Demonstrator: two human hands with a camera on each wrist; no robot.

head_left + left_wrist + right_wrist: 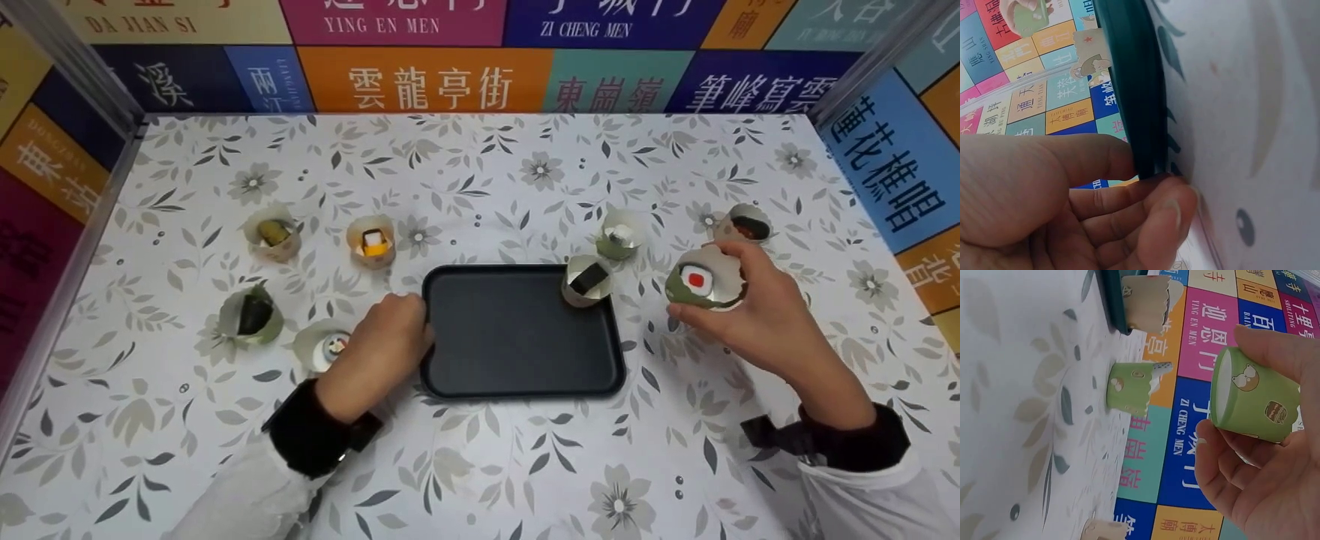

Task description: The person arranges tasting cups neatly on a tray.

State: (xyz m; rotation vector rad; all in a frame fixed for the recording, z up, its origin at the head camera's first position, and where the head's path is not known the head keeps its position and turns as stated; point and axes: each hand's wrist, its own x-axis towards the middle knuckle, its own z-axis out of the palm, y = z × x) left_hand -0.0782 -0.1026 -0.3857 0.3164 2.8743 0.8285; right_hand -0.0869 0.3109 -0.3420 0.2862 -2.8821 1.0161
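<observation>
My left hand (382,352) pinches the left rim of a dark rectangular tray (517,337) lying on the table; in the left wrist view thumb and fingers meet at the end of the tray's edge (1143,95). At the tray's far right corner stands a beige paper cup (576,297) with a black-wrapped sushi piece. To the right of the tray, my right hand (772,322) holds a green paper cup (1258,396) between thumb and fingers, raised off the table. Inside it is a white sushi piece (697,280) with a red centre.
Another green cup (613,246) stands behind the tray's right corner, and a beige cup (742,223) beyond my right hand. Several food cups stand left, including a beige cup (371,255) and a green cup (266,330). Printed walls (427,79) border the flowered table.
</observation>
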